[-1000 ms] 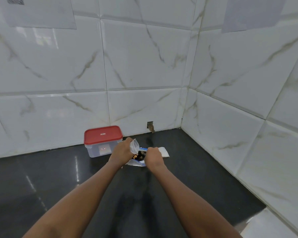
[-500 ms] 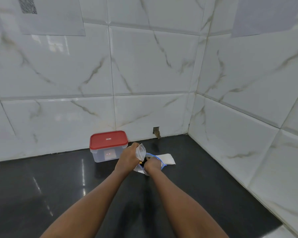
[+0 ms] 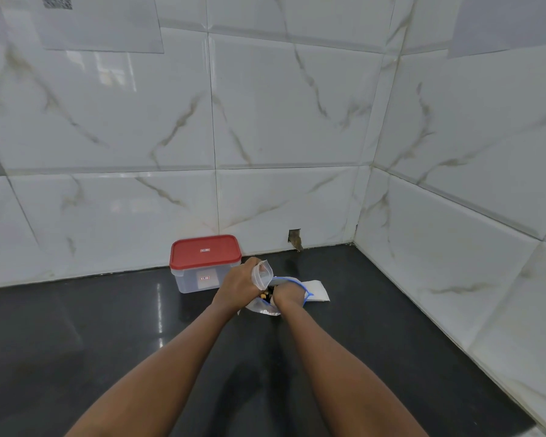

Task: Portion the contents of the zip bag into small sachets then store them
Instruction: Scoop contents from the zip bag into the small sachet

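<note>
Your left hand (image 3: 238,283) pinches a small clear sachet (image 3: 262,273), mouth up, just above the zip bag (image 3: 292,290) lying on the black counter (image 3: 108,326). Your right hand (image 3: 288,294) is inside the bag's blue-edged mouth; its grip is hidden. The red-lidded container (image 3: 204,263) stands beside your left hand.

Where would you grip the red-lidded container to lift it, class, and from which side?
Grip the container by its two short end walls just under the red lid, coming from above: it stands upright, the wall is close behind, and the left hand crowds its right front corner.
</note>
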A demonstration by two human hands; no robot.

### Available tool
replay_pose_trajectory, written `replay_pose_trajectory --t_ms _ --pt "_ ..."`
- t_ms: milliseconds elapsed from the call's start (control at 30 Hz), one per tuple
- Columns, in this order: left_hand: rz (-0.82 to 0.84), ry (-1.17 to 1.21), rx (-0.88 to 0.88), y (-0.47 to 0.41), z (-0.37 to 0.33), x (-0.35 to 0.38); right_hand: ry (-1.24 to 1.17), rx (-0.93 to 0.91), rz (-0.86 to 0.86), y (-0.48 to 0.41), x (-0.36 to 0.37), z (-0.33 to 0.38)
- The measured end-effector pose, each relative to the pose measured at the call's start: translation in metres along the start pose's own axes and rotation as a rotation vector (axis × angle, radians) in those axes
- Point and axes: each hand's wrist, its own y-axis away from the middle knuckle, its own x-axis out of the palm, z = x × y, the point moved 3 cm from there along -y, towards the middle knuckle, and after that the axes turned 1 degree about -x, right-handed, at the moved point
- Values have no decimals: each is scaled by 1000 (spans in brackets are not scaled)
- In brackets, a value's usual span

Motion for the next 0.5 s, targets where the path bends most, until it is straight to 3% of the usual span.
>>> replay_pose_trajectory --t_ms 167,400,500 --pt "-9 -3 38 -1 4 -3 -103 75 7 9 6 5" --pt "-2 -7 53 -1 7 -5 -211 157 -123 7 11 3" --pt "-14 17 66 -3 6 -4 -313 219 -5 12 16 0"
